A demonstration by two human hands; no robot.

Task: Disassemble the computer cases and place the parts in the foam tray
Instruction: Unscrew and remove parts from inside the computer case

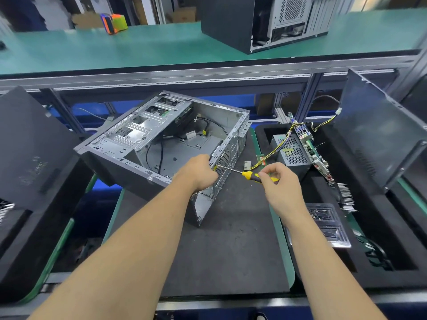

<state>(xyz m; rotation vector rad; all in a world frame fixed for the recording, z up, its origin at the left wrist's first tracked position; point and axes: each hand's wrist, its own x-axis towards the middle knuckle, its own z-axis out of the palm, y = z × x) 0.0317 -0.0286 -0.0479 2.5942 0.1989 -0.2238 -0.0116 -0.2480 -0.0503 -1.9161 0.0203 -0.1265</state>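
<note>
An open grey computer case [143,139] lies on its side on the dark mat, its interior mostly bare with a few black cables. My left hand [198,172] grips the case's rear panel at the near corner. My right hand [277,181] holds the handle of a yellow-and-black screwdriver [248,174], whose shaft points left with its tip at the perforated rear panel by my left fingers. The black foam tray [392,262] on the right holds a power supply [292,151], a motherboard [312,148] standing on edge, a heatsink [346,197] and a clear plastic box [328,222].
A black side panel [379,139] leans at the tray's far right. Another black case [25,146] sits on a foam tray at left. On the upper green shelf stand a second case [265,21] and an orange-green object [114,23]. A white connector [247,165] trails yellow wires.
</note>
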